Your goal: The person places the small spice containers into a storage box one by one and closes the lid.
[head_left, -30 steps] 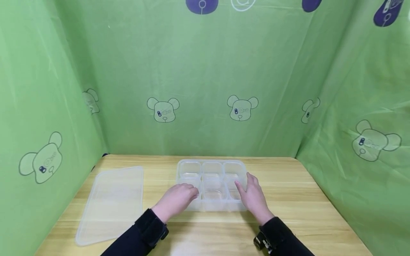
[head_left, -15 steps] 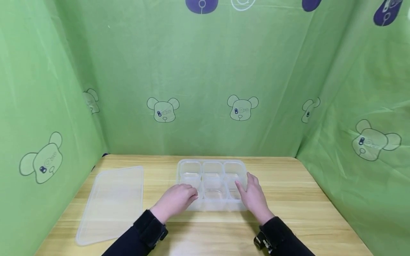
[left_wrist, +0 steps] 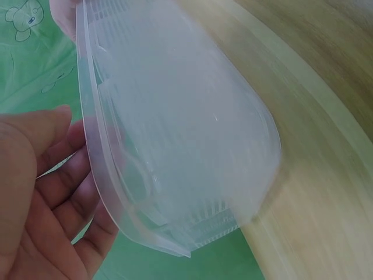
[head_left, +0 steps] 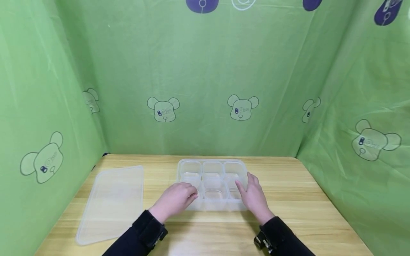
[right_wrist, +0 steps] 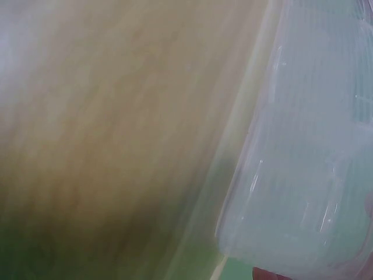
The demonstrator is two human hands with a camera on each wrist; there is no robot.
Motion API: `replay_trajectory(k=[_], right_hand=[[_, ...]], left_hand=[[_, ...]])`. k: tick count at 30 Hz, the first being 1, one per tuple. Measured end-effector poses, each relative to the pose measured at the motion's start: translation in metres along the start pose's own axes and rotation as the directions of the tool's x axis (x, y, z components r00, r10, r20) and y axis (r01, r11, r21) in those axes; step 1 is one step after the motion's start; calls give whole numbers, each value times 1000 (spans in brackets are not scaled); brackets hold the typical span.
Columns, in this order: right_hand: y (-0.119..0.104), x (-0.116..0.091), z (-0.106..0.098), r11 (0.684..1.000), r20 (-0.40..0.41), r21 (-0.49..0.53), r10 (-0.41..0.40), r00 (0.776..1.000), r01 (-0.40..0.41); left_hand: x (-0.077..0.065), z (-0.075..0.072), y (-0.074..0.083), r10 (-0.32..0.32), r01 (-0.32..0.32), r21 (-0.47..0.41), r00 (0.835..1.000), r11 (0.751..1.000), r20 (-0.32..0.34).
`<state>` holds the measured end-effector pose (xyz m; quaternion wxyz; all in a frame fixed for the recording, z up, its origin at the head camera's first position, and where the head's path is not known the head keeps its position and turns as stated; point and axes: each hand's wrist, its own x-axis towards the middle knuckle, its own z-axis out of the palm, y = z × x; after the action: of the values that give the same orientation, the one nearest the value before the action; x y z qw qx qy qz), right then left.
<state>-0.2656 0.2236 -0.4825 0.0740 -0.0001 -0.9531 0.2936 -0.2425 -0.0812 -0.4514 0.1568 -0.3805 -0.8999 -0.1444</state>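
A clear plastic storage box (head_left: 221, 205), fitted with small clear inner boxes in two rows, stands near the back middle of the wooden table. At its front left corner, my left hand (head_left: 179, 199) pinches the small inner box (head_left: 192, 182) there, fingers bent over the rim. The left wrist view shows the fingers (left_wrist: 76, 204) behind the see-through rim, and the thumb on the near side. My right hand (head_left: 254, 197) grips the right side of the storage box, thumb over the rim and fingers along the outer wall. Its ribbed wall (right_wrist: 303, 146) fills the right wrist view's right side.
A flat, translucent lid (head_left: 112, 204) lies on the table to the left of the storage box. Green cloth (head_left: 205, 135) printed with bear heads hangs behind the wooden table (head_left: 304, 206) and on both sides of it.
The left hand has shifted very slightly up and to the left, and the front left inner box a little to the right. The right hand keeps its place.
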Motion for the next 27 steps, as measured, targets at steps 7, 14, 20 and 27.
replay_trajectory(k=[7,14,20,27], right_hand=[[0,0,-1,1000,-4,0,-7,1000,7],[0,0,0,1000,-5,7,-6,1000,6],[0,0,0,1000,-9,5,-12,1000,12],[1,0,0,1000,-14,9,-13,1000,13]], left_hand=[[-4,-2,-3,-40,40,-3,999,999,-4],[-12,-6,-9,-91,91,10,996,996,-20],[-24,-15,-18,-138,138,16,990,990,-37],[-44,-23,-35,-216,218,28,974,975,-63]])
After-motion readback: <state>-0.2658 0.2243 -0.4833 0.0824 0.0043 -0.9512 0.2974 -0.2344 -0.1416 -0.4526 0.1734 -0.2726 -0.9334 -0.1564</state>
